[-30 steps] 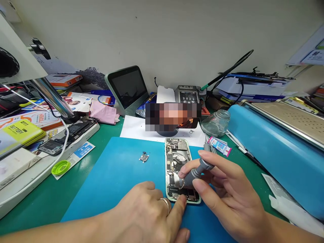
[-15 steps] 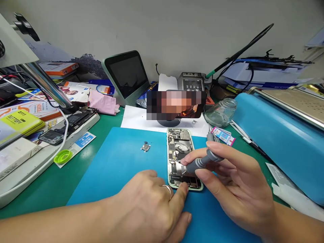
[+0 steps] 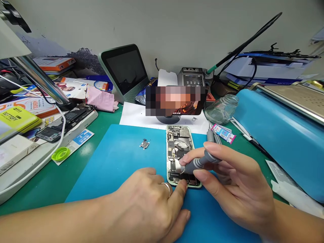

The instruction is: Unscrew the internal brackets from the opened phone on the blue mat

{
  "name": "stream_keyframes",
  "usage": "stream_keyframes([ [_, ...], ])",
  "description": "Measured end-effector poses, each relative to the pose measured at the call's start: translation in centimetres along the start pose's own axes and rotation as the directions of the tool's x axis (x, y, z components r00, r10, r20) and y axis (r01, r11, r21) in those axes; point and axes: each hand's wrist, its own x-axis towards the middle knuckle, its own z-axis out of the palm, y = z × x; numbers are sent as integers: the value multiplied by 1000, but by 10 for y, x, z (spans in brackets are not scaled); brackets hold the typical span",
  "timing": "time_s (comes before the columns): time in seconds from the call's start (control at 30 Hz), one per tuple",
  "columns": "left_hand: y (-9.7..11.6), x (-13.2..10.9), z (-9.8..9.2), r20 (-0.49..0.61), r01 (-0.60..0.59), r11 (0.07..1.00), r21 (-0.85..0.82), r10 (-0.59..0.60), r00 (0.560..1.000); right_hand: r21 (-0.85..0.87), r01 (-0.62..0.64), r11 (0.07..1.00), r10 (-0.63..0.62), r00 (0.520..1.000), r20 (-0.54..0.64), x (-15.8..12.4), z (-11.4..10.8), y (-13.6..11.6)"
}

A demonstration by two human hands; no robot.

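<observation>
An opened phone (image 3: pixel 180 145) with a pale green frame lies face up, its inner parts bare, on a blue mat (image 3: pixel 108 158). My left hand (image 3: pixel 152 199) rests at its near end, the index fingertip pressed on the lower edge and the thumb apart below; a ring is on one finger. Between thumb and fingers, my right hand (image 3: pixel 235 179) grips a grey screwdriver (image 3: pixel 194 164), tilted over the lower half of the phone. Fingers and handle partly hide the tip's contact point. Left of the phone lies a small metal part (image 3: pixel 144 144) with tiny pieces beside it.
Behind the phone, a propped-up screen (image 3: pixel 189 105) stands on white paper. A glass jar (image 3: pixel 222 109), grey tools (image 3: pixel 211 135) and a blue machine (image 3: pixel 275 141) are at right. At left lie a green cap (image 3: pixel 60 154) and another opened phone (image 3: pixel 65 123).
The camera view has shifted slightly. The screwdriver sits a little nearer the lower end of the phone. My left hand keeps its index finger on the phone's lower edge.
</observation>
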Motion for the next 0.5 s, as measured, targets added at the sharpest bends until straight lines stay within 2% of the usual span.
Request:
stream_keyframes([
  [0.3,0,-2,1,-20,-11,1000,21,11,1000,-18,42,999,-42,999,-16,-3,0,4],
  [0.5,1,-1,2,-8,0,1000,24,0,1000,43,110,993,-110,994,11,5,0,5],
])
